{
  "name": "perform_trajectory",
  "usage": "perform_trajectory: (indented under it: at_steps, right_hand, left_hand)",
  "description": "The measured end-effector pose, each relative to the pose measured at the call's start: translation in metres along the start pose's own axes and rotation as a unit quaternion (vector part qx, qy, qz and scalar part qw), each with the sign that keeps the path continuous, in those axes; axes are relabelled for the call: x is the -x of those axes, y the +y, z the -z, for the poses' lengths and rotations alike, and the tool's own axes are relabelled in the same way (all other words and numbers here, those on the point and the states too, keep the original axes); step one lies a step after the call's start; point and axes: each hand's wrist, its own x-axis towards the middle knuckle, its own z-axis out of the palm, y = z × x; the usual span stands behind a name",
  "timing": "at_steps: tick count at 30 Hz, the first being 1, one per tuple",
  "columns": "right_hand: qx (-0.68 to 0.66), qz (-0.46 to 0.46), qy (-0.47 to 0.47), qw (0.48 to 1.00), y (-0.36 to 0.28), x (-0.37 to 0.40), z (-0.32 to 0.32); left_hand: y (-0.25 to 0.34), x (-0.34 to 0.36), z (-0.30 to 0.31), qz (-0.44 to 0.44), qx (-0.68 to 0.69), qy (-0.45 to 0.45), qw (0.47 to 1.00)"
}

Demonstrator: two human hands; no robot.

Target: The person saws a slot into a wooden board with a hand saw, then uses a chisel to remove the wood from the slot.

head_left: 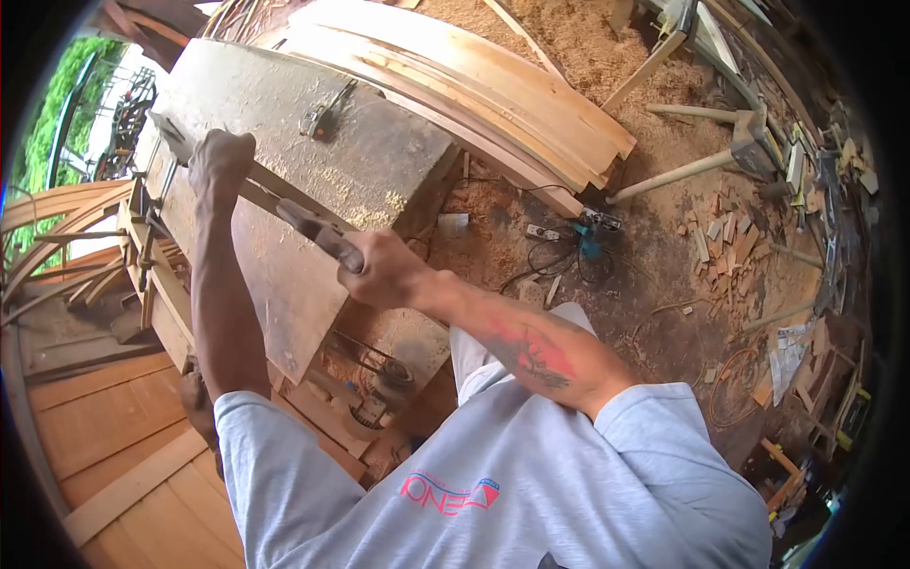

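My right hand (379, 268) is closed around the worn brown wooden handle (332, 242) of a long, narrow tool whose exact kind I cannot make out. Farther off, my left hand (221, 161) makes a fist at the far part of the same long line. A flat, greyish end piece (171, 137) sticks out beyond that fist. Between the hands runs a straight strip (270, 190) across the dusty worktable (275, 275). A small dark hand plane (327, 112) rests on the surface to the right of my left hand.
Long curved boards (474, 85) are stacked beyond the table. On the floor lie a teal power tool (588, 242) with cords, wood offcuts (725, 237) and shavings. A motor with a pulley (389, 375) sits under the table. Wooden panels (114, 417) stand at lower left.
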Motion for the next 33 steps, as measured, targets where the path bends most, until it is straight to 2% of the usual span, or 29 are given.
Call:
perform_trajectory:
  at_steps: [1,3,4,5,6,7,9,10,11,13,14,15,16,17,18,19,20,21,23,25,26,27,28,29,30,31,32,33]
  right_hand:
    - [-0.019,-0.094,-0.05,0.994,-0.007,0.003,0.002]
    - [0.054,-0.008,0.002,0.999,-0.011,0.044,0.026]
    - [0.023,0.004,-0.004,1.0,-0.016,0.083,0.048]
    - [0.058,0.015,0.003,0.998,-0.031,0.132,0.075]
    - [0.138,0.011,-0.012,0.99,-0.043,0.187,0.101]
    - [0.148,-0.038,-0.004,0.988,-0.069,0.233,0.121]
    - [0.235,-0.018,-0.056,0.97,-0.123,0.295,0.163]
    - [0.216,-0.101,0.024,0.971,-0.151,0.311,0.16]
    - [0.21,-0.106,0.024,0.972,-0.155,0.307,0.158]
    - [0.274,-0.047,-0.055,0.959,-0.157,0.282,0.157]
    - [0.227,-0.055,-0.006,0.972,-0.133,0.255,0.135]
    - [0.167,-0.032,-0.004,0.985,-0.099,0.223,0.118]
    - [0.147,0.014,0.004,0.989,-0.063,0.179,0.092]
    - [0.123,0.098,0.017,0.987,-0.013,0.124,0.059]
    - [0.061,0.116,0.044,0.99,0.009,0.067,0.026]
    - [0.043,0.077,0.032,0.996,0.01,0.027,0.002]
    - [0.005,0.002,-0.024,1.0,0.002,0.002,-0.012]
    - [0.008,0.007,-0.016,1.0,-0.005,-0.001,-0.001]
    - [0.018,-0.052,-0.024,0.998,-0.018,0.007,0.005]
    - [0.056,-0.037,-0.011,0.998,-0.04,0.065,0.035]
    - [0.038,-0.013,-0.006,0.999,-0.048,0.114,0.059]
    - [0.111,0.053,-0.002,0.992,-0.063,0.165,0.087]
    - [0.145,0.007,0.019,0.989,-0.082,0.217,0.108]
    - [0.213,-0.022,-0.045,0.976,-0.106,0.262,0.14]
    - [0.25,-0.006,-0.086,0.964,-0.142,0.287,0.161]
    - [0.241,-0.066,-0.025,0.968,-0.172,0.311,0.162]
    - [0.204,-0.126,-0.007,0.971,-0.201,0.317,0.165]
    - [0.212,-0.123,-0.024,0.969,-0.201,0.316,0.162]
  left_hand:
    - [0.01,0.009,0.016,0.0,0.012,-0.069,0.998]
    - [0.014,0.014,0.024,-0.014,0.007,-0.032,0.999]
    - [0.01,0.007,0.02,-0.02,0.01,-0.016,1.0]
    - [0.011,0.007,0.017,-0.021,0.013,-0.021,0.999]
    - [0.009,0.008,0.017,-0.033,0.016,-0.02,0.999]
    - [0.007,0.009,0.02,-0.039,0.02,-0.013,0.999]
    - [0.016,0.018,0.032,-0.035,0.013,-0.035,0.999]
    - [0.022,0.022,0.037,-0.041,0.008,-0.052,0.998]
    - [0.024,0.024,0.039,-0.048,0.008,-0.053,0.997]
    - [0.022,0.025,0.033,-0.051,0.019,-0.02,0.998]
    - [0.022,0.023,0.028,-0.051,0.028,0.013,0.998]
    - [0.022,0.018,0.025,-0.039,0.006,-0.008,0.999]
    - [0.019,0.017,0.027,-0.041,0.002,-0.002,0.999]
    - [0.019,0.02,0.031,-0.034,-0.003,-0.02,0.999]
    - [0.023,0.024,0.032,-0.033,-0.006,-0.041,0.999]
    - [0.022,0.023,0.028,-0.022,-0.008,-0.04,0.999]
    - [0.015,0.016,0.024,-0.005,-0.006,-0.035,0.999]
    - [0.013,0.016,0.029,-0.011,-0.025,-0.033,0.999]
    - [0.012,0.016,0.022,-0.022,-0.023,-0.032,0.999]
    - [0.004,0.008,0.017,-0.028,-0.011,-0.008,1.0]
    - [0.004,0.005,0.015,-0.032,-0.008,-0.012,0.999]
    - [0.005,0.003,0.013,-0.035,-0.005,-0.02,0.999]
    - [0.001,0.004,0.014,-0.027,-0.001,-0.027,0.999]
    - [0.011,0.013,0.029,-0.029,0.006,-0.064,0.998]
    - [0.012,0.012,0.028,-0.042,-0.002,-0.061,0.997]
    - [0.012,0.013,0.029,-0.043,-0.001,-0.056,0.997]
    - [0.013,0.014,0.029,-0.051,-0.002,-0.052,0.997]
    - [0.013,0.013,0.027,-0.057,-0.004,-0.052,0.997]
